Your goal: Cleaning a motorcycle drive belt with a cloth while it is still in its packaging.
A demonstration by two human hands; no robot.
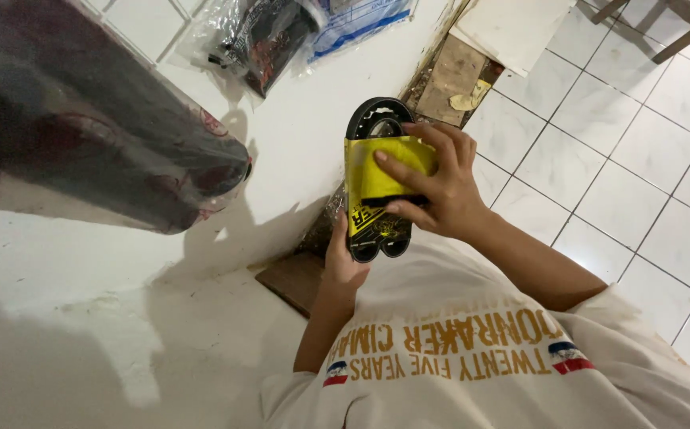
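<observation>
1. Nearest the camera, the cream T-shirt (472, 349) with gold lettering is filling the bottom of the view, both forearms coming up out of it toward 12 o'clock.
2. The black rubber belt (378, 119), folded into a loop inside a yellow cardboard sleeve (369, 179), is sitting dead centre, held in the air just over the edge of the white counter (83, 318).
3. The left hand (343, 266) is gripping the belt's lower end from 6 o'clock, fingers wrapped behind it.
4. The right hand (440, 187) is coming in from 3 o'clock, thumb and fingers pinching the sleeve's upper part.
5. I reckon the trick here is keeping the bottom grip firm and working the sleeve straight along the belt, not twisting, so the card isn't tearing.
6. Out at 10 o'clock a big dark plastic-wrapped bundle (83, 135) is lying on the counter; at 12 o'clock there are more clear plastic bags (281, 32). White floor tiles (639, 175) are showing at 3 o'clock.
</observation>
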